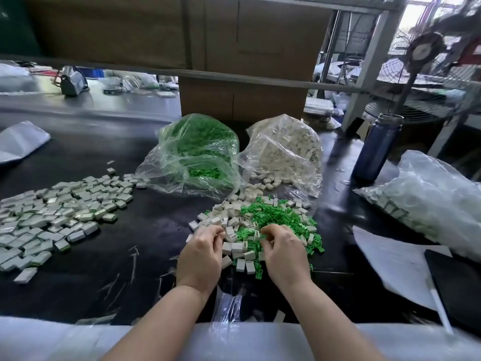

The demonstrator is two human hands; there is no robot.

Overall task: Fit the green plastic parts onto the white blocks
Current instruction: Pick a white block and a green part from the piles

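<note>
A mixed heap of loose green plastic parts and white blocks lies on the black table in front of me. My left hand rests at the heap's left edge with its fingers curled among white blocks; what it holds is hidden. At the heap's near right side my right hand has its fingers curled down into the green parts, and its fingertips hide whatever they pinch. Behind the heap stand a clear bag of green parts and a clear bag of white blocks.
A wide spread of assembled white blocks covers the table's left side. A blue bottle stands at the right, with another filled clear bag, papers and a dark tablet. Cardboard boxes stand behind.
</note>
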